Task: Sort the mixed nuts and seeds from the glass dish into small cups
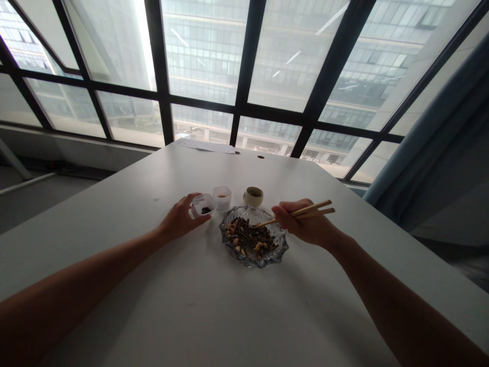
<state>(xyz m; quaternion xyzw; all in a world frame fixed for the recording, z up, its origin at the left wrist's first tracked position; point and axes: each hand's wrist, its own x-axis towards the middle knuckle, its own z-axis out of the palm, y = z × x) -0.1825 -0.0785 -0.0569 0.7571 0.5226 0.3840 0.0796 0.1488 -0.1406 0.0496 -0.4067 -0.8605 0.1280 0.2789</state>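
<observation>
Plainly, Chopsticks Dipped Toward a Bowl of Seeds

Pale wooden chopsticks (317, 206) slant over the glass bowl (248, 262) on the desk (191, 306), long axis running left to right, tips pointing left and down among the contents, back ends sticking out to the right, slightly spread. The right hand (303, 224) grips them, fingers curled close. The left hand (181, 216) holds a translucent plastic cup (196, 205) between thumb and fingers, left of the bowl, dark pieces inside; whether it touches the desk I cannot tell. Just right of it stands a second plastic cup (223, 205), a little tan stuff at its bottom. A rounded beige cup (250, 201) stands just beyond the bowl; marks on its left side are too small to read. The bowl's rim is scalloped; inside lie slim dark seeds (244, 230) and lumpy tan pieces (239, 248).
</observation>
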